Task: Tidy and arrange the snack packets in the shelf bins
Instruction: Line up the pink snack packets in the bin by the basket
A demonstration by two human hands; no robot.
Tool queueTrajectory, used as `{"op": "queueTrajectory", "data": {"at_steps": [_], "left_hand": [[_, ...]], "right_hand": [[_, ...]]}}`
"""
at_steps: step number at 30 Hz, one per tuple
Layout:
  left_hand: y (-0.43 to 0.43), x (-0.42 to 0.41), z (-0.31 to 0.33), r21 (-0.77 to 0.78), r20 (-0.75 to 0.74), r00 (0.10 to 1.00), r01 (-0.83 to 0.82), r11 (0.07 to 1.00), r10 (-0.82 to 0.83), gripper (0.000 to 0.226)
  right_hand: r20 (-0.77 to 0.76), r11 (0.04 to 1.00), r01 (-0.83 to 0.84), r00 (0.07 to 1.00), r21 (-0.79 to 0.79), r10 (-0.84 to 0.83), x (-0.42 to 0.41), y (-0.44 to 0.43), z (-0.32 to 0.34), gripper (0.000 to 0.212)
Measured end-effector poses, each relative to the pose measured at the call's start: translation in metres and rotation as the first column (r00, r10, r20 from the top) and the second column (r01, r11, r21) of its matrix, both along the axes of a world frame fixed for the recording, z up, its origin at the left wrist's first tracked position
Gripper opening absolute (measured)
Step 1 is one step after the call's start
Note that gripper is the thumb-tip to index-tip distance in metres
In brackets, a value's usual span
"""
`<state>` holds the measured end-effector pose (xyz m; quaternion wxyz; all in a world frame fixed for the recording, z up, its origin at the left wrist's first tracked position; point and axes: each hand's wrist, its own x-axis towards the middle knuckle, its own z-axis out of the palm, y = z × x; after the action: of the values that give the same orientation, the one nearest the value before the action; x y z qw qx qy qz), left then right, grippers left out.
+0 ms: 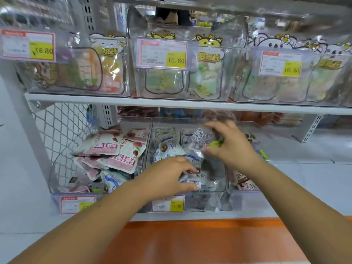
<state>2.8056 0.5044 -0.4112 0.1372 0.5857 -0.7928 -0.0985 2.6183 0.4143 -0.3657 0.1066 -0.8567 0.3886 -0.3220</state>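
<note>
Both hands reach into the clear middle bin (223,184) on the lower shelf. My right hand (231,144) pinches a clear snack packet (202,139) with grey print and a green piece, lifted above the pile. My left hand (169,176) grips a clear packet (202,182) with dark print near the bin's front. Blue-and-white packets (167,147) lie loose beneath them. The left bin (57,180) holds a jumble of pink-and-white packets (112,149).
The upper shelf (171,103) carries three clear bins (181,73) of upright cartoon-printed bags with 16.80 price tags (163,54). A wire mesh panel (62,128) closes the left side. A price tag marked 17.80 (168,203) hangs below. An orange ledge (200,242) runs beneath the shelf.
</note>
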Motion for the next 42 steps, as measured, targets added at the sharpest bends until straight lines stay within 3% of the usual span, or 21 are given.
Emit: {"op": "queueTrajectory", "data": {"at_steps": [4, 8, 11, 13, 16, 18, 20, 22, 24, 27, 29, 31, 33, 35, 37, 39, 42], "left_hand": [[-0.011, -0.011, -0.010, 0.044, -0.004, 1.000, -0.018, 0.999, 0.018, 0.052], [-0.019, -0.011, -0.014, 0.022, -0.065, 0.997, -0.047, 0.999, 0.049, 0.031], [-0.021, -0.010, -0.014, -0.004, -0.122, 0.989, -0.084, 0.996, 0.082, 0.019], [-0.022, -0.009, -0.010, -0.026, -0.245, 0.963, -0.119, 0.993, 0.109, 0.014], [-0.021, -0.004, 0.005, -0.061, -0.437, 0.889, -0.178, 0.982, 0.134, 0.009], [-0.018, -0.002, 0.016, -0.055, -0.518, 0.846, -0.177, 0.983, 0.123, 0.006], [-0.015, -0.004, 0.021, -0.072, -0.576, 0.812, -0.165, 0.984, 0.094, 0.006], [-0.013, -0.007, 0.022, -0.094, -0.650, 0.756, -0.176, 0.980, 0.073, 0.006], [-0.014, -0.009, 0.021, -0.065, -0.713, 0.696, -0.192, 0.979, 0.090, 0.021], [-0.020, -0.010, 0.016, 0.009, -0.610, 0.782, -0.150, 0.989, 0.124, 0.053], [-0.026, -0.011, 0.009, 0.037, -0.439, 0.891, -0.114, 0.993, 0.118, 0.055], [-0.033, -0.015, 0.003, 0.067, -0.212, 0.974, -0.063, 0.996, 0.076, 0.059], [-0.041, -0.020, -0.002, 0.083, 0.024, 0.999, -0.041, 0.996, 0.039, 0.073], [-0.049, -0.025, -0.008, 0.098, 0.228, 0.973, -0.054, 0.994, 0.030, 0.088], [-0.053, -0.025, -0.014, 0.090, 0.383, 0.923, -0.077, 0.993, 0.037, 0.091], [-0.059, -0.020, -0.017, 0.095, 0.440, 0.897, -0.098, 0.991, 0.046, 0.087], [-0.060, -0.014, -0.016, 0.125, 0.330, 0.943, -0.096, 0.988, 0.050, 0.079]], "right_hand": [[0.086, 0.990, 0.143, 0.986, -0.015, -0.141, -0.046, -0.007, 0.002, 0.063], [0.036, 0.962, 0.266, 0.963, 0.057, -0.269, -0.088, -0.019, -0.008, 0.059], [-0.178, 0.936, 0.336, 0.932, 0.106, -0.315, -0.099, -0.028, -0.020, 0.057], [-0.309, 0.935, 0.354, 0.889, -0.001, -0.337, -0.096, -0.026, -0.023, 0.052], [-0.161, 0.987, 0.146, 0.975, -0.063, -0.154, -0.073, -0.007, -0.013, 0.041], [-0.103, 0.998, -0.046, 0.993, 0.044, 0.050, -0.049, 0.012, -0.006, 0.049], [-0.095, 0.974, -0.131, 0.984, 0.187, 0.151, -0.030, 0.027, -0.006, 0.059], [-0.010, 0.962, -0.137, 0.990, 0.235, 0.143, -0.022, 0.029, -0.008, 0.053], [0.154, 0.958, -0.122, 0.985, 0.258, 0.083, -0.023, 0.028, -0.003, 0.050], [0.444, 0.927, -0.082, 0.891, 0.367, -0.097, -0.038, 0.018, 0.009, 0.050], [0.449, 0.921, 0.072, 0.856, 0.384, -0.254, -0.058, 0.005, 0.012, 0.049], [0.283, 0.908, 0.269, 0.888, 0.321, -0.363, -0.080, -0.012, 0.004, 0.046], [0.145, 0.913, 0.337, 0.916, 0.232, -0.375, -0.092, -0.025, -0.008, 0.034], [0.058, 0.915, 0.362, 0.925, 0.179, -0.377, -0.098, -0.039, -0.021, 0.030], [-0.135, 0.878, 0.476, 0.874, 0.047, -0.467, -0.099, -0.051, -0.032, 0.032], [-0.251, 0.838, 0.527, 0.800, -0.140, -0.545, -0.097, -0.056, -0.035, 0.035], [-0.339, 0.919, 0.346, 0.855, -0.189, -0.392, -0.090, -0.046, -0.036, 0.049]]}}
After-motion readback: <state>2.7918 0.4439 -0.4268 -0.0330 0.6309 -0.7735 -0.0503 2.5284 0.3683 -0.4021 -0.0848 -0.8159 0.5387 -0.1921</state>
